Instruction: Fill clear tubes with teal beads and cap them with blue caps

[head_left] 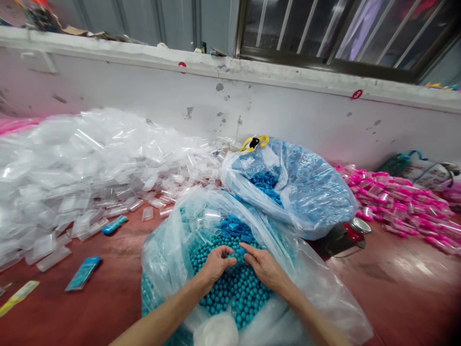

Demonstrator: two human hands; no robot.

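Observation:
Both my hands rest inside a large clear plastic bag (169, 250) filled with small teal balls (237, 288). My left hand (216, 263) and my right hand (262, 264) meet fingertip to fingertip over the balls, pinching a small blue piece (240, 251) between them. Just beyond my fingers lie blue plastic parts (236, 226) and a few small clear bags (205, 218) on top of the balls.
A second clear bag (309, 192) of blue parts stands behind, with a yellow handle (254, 142). A big heap of small clear bags (82, 163) covers the left. Pink packed items (396, 202) lie at right. Filled blue packets (83, 273) lie on the red floor.

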